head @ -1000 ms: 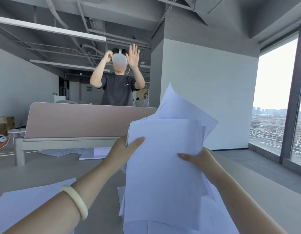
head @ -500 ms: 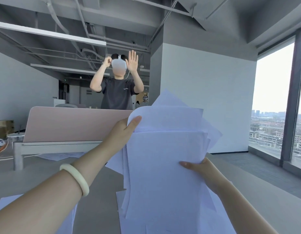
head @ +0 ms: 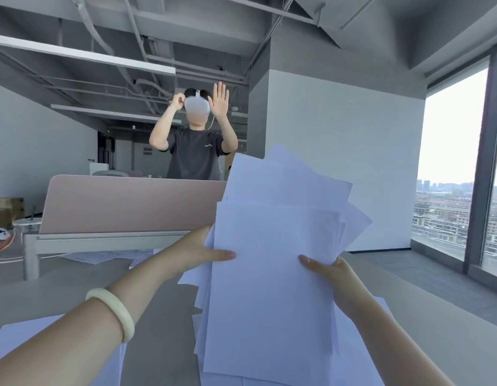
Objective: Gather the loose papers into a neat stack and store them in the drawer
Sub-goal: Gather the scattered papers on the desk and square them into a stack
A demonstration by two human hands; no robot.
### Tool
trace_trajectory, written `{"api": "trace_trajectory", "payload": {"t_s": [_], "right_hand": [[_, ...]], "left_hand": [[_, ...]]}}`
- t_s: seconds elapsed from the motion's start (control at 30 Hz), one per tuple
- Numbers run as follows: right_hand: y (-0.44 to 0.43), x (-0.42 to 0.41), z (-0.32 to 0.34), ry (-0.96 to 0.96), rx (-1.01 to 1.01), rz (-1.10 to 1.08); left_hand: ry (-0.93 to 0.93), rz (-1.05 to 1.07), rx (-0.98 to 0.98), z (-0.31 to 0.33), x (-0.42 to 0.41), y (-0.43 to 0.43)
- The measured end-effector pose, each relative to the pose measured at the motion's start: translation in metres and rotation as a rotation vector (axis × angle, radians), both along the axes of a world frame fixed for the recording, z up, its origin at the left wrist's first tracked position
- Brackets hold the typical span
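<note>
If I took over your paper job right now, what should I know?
Left hand grips the paper bundle at its left edge; right hand grips its right edge.
The paper bundle is upright over the desk, sheets fanned and uneven.
Loose sheets lie on the desk at the near left, more by the pink divider.
Done: some gathered. Left: collect the rest, square the stack, store it. No drawer in view.
</note>
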State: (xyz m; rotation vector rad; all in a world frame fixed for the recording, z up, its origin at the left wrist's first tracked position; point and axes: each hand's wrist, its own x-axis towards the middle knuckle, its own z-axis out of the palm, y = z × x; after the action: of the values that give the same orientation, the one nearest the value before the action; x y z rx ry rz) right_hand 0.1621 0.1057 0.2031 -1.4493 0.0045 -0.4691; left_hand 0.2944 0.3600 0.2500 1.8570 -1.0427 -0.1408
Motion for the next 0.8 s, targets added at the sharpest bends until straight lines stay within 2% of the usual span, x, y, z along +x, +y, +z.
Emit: {"api": "trace_trajectory", "payload": {"t_s": [0.2, 0.57, 0.67, 0.8], "right_hand": [[0.003, 0.0, 0.005, 0.001, -0.115, -0.059], [0.028, 0.017, 0.008, -0.102, -0.255, -0.283], [0.034, 0.019, 0.011, -0.138, -0.271, -0.29], [0.027, 0.017, 0.007, -0.048, -0.191, -0.199]], "left_hand": [[0.0, 0.155, -0.073, -0.034, 0.004, 0.001], [0.088, 0.15, -0.14, -0.066, -0.004, -0.004], [0.094, 0.168, -0.17, -0.067, -0.003, -0.005], [0.094, 0.149, -0.118, -0.068, -0.001, 0.0]]}}
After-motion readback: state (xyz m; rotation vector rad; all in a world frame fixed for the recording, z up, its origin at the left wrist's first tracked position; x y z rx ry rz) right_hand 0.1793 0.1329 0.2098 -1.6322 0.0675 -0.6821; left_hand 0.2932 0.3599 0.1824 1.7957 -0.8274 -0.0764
